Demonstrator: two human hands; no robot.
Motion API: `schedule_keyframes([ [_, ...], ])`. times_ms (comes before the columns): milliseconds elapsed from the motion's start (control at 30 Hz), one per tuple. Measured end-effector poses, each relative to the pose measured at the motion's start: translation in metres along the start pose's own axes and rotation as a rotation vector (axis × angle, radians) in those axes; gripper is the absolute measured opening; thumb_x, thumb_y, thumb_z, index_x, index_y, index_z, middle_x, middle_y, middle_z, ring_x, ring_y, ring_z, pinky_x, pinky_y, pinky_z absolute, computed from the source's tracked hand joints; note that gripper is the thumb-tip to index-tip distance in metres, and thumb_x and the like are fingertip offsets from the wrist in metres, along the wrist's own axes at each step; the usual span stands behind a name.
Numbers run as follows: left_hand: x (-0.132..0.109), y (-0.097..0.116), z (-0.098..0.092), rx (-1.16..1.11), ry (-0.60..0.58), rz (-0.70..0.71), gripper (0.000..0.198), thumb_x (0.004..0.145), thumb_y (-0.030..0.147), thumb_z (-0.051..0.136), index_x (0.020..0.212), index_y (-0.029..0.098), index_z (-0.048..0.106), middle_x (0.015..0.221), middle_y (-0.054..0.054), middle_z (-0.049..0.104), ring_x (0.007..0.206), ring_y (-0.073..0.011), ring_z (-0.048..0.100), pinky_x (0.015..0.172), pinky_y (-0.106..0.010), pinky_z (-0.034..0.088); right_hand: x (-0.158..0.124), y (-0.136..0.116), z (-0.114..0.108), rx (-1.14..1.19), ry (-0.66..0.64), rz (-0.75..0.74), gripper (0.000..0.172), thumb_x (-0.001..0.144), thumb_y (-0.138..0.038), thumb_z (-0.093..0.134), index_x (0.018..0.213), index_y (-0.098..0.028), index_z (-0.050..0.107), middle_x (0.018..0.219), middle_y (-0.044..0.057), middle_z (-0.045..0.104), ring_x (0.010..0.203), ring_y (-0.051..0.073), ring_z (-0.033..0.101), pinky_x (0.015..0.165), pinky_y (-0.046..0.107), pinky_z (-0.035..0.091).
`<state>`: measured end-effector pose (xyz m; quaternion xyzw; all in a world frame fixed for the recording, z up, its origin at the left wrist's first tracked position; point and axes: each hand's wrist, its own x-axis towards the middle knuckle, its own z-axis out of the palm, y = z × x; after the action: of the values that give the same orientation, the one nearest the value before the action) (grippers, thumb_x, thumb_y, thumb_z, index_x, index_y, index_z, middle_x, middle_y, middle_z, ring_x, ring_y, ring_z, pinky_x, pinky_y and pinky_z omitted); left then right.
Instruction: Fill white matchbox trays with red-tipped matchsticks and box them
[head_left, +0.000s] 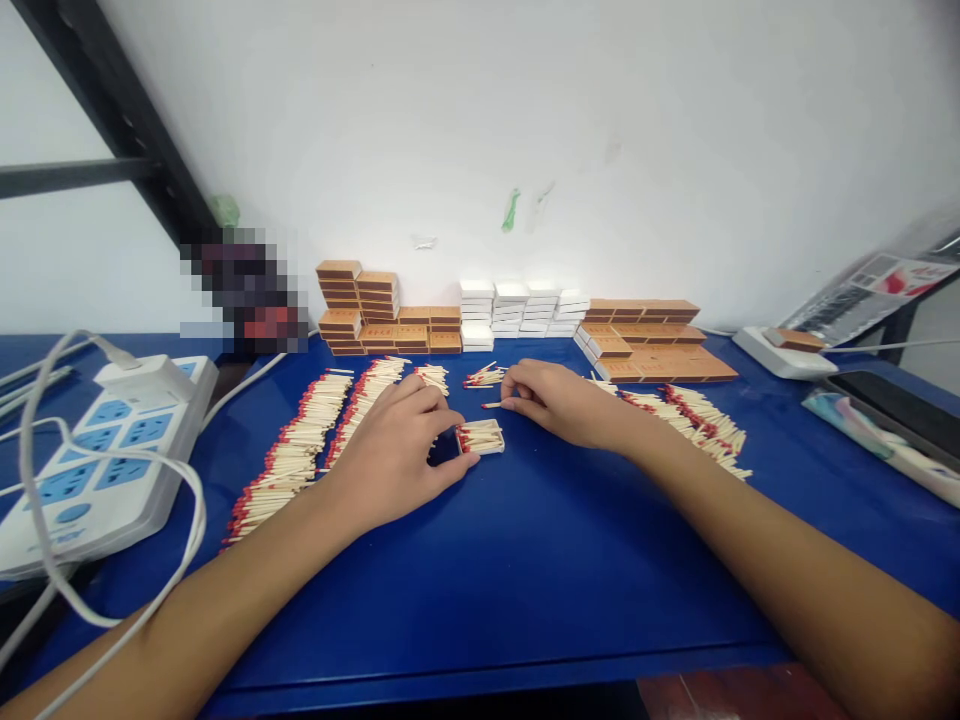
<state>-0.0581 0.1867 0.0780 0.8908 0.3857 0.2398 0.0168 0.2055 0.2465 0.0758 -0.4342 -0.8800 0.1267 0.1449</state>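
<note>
A small white matchbox tray (491, 450) lies on the blue table, filled with red-tipped matches (480, 436). Thumb and fingers of my left hand (405, 440) grip the tray at its left end. Just behind and to the right of the tray, my right hand (551, 400) pinches a match (491, 405), its red head pointing left. A small loose pile of matches (486, 376) lies behind that match. Long rows of matches (292, 450) stretch out left of my left hand, partly covered by it. More matches (705, 425) lie beyond my right forearm.
Brown matchboxes (397, 335) stand stacked along the wall, with more brown boxes (660, 350) at right. White trays (521, 310) are piled between them. A power strip (112, 450) with looping white cables sits at left. A phone-like black object (900, 410) lies at right.
</note>
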Motion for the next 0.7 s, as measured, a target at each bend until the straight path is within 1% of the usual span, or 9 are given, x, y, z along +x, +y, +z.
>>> schedule_keyframes([
  [67,0.000,0.000,-0.001,0.001,0.005,0.001,0.025,0.093,0.041,0.076,0.107,0.020,0.078,0.095,-0.007,0.069,0.101,-0.0272,0.060,0.094,-0.046,0.052,0.000,-0.001,0.000,0.001,0.002,0.017,0.015,0.103,-0.026,0.054,0.092,-0.020,0.062,0.094,0.006,0.062,0.084,0.021,0.057,0.075,0.032,0.042],
  [133,0.001,0.000,-0.001,0.003,0.010,-0.001,0.025,0.093,0.041,0.076,0.107,0.020,0.078,0.095,-0.007,0.069,0.102,-0.0272,0.060,0.093,-0.046,0.052,-0.001,-0.004,-0.003,0.013,0.018,0.017,0.015,0.103,-0.027,0.055,0.093,-0.020,0.062,0.094,0.006,0.063,0.082,0.020,0.056,0.074,0.032,0.042],
  [233,0.001,0.001,-0.002,0.011,0.031,-0.006,0.024,0.093,0.040,0.075,0.106,0.020,0.078,0.097,-0.007,0.069,0.100,-0.0269,0.061,0.093,-0.046,0.052,-0.005,-0.015,-0.011,0.056,0.037,-0.024,0.016,0.104,-0.030,0.054,0.093,-0.021,0.063,0.095,0.006,0.064,0.082,0.020,0.057,0.073,0.032,0.041],
  [333,0.000,0.001,-0.001,0.026,0.053,-0.009,0.023,0.092,0.041,0.076,0.101,0.020,0.078,0.099,-0.007,0.068,0.099,-0.0265,0.060,0.091,-0.045,0.051,-0.011,-0.030,-0.015,0.087,-0.008,-0.047,0.016,0.104,-0.030,0.054,0.094,-0.022,0.063,0.095,0.005,0.065,0.082,0.020,0.058,0.072,0.032,0.041],
  [433,0.000,0.000,0.000,0.039,0.059,-0.012,0.024,0.092,0.042,0.076,0.100,0.019,0.078,0.100,-0.008,0.067,0.099,-0.0267,0.059,0.091,-0.045,0.051,-0.015,-0.042,-0.014,0.095,-0.047,-0.089,0.014,0.105,-0.027,0.054,0.095,-0.023,0.063,0.097,0.005,0.067,0.086,0.020,0.060,0.074,0.032,0.042],
  [567,0.001,0.000,0.000,0.052,0.076,0.006,0.026,0.092,0.043,0.076,0.101,0.019,0.078,0.102,-0.008,0.067,0.099,-0.0268,0.058,0.092,-0.046,0.050,-0.016,-0.045,-0.010,0.096,-0.069,-0.111,0.011,0.102,-0.022,0.058,0.094,-0.022,0.064,0.098,0.005,0.068,0.089,0.021,0.061,0.076,0.033,0.043],
  [700,0.000,0.000,0.000,0.049,0.073,0.013,0.026,0.093,0.043,0.076,0.101,0.019,0.078,0.104,-0.009,0.068,0.102,-0.0272,0.058,0.094,-0.047,0.050,-0.013,-0.044,-0.009,0.116,-0.059,-0.135,0.010,0.100,-0.020,0.059,0.094,-0.022,0.067,0.093,0.004,0.068,0.085,0.020,0.059,0.075,0.032,0.042],
])
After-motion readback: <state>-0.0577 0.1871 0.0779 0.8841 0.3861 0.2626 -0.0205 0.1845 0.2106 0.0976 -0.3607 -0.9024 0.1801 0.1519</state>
